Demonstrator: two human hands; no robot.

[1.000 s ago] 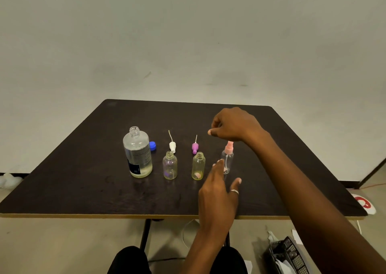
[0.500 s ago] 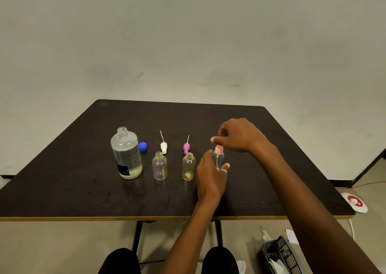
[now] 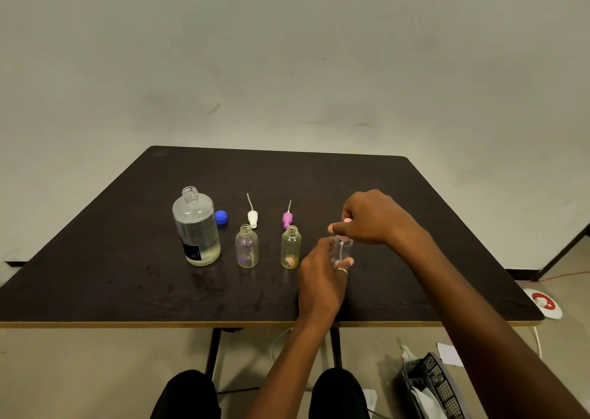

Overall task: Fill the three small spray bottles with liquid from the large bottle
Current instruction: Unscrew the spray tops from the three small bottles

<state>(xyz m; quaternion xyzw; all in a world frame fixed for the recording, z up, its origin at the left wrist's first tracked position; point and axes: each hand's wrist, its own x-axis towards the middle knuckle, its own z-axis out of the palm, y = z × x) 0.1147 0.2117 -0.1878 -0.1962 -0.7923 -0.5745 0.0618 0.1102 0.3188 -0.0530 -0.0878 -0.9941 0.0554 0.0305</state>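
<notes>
1. third bottle [image 3: 344,246]: upright at the right end of the row, front-centre of the desk [image 3: 127,259]. left hand [image 3: 319,275] is wrapped round its body, fingers curled on it. right hand [image 3: 370,215] comes from above, fingertips pinched on the pink top [image 3: 346,220]. reads as the unscrew step.
2. risk: the bottle looks like thin, clear plastic and seems empty. too much left-hand squeeze could buckle it; too little and it spins with the top.
3. risk: these tops carry a dip tube. lifting it out at an angle could drag the light bottle over.
4. yellow bottle [image 3: 291,247] stands open just beside the left knuckles, clear bottle [image 3: 246,247] further left. a wrist swing could knock either one.
5. white sprayer [image 3: 252,219] and purple sprayer [image 3: 287,219] lie behind them, loose. they're round, so could roll if bumped.
6. big bottle [image 3: 196,227] is at the left end, open, liquid inside, blue cap [image 3: 221,217] beside it. a knock means a spill.
7. pour risk: wide mouth into narrow necks, no funnel in view, so overshoot onto the desk is likely.
</notes>
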